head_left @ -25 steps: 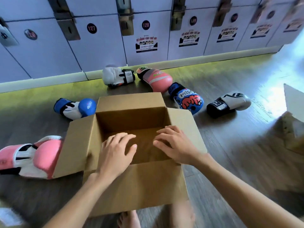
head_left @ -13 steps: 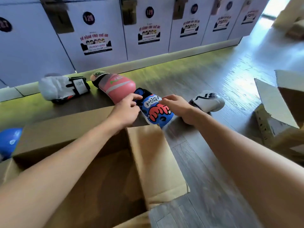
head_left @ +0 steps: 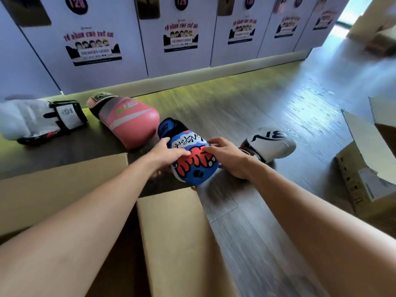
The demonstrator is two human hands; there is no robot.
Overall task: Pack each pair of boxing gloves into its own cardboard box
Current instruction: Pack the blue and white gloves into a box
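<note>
We find the blue glove — red cartoon fist, lettering "NSPort" — gripped by left hand and right hand, fingers curled round it.

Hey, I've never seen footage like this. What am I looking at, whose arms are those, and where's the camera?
No machine here: a person wears a wide-angle camera on the head, looking down, so both bare arms are theirs. The left hand and right hand grip a blue glove with a red cartoon print from either side. On the wooden floor lie a pink glove, a white glove at far left and a white-and-black glove at right, before numbered lockers. An open cardboard box sits nearest; a second box stands at right.
</note>
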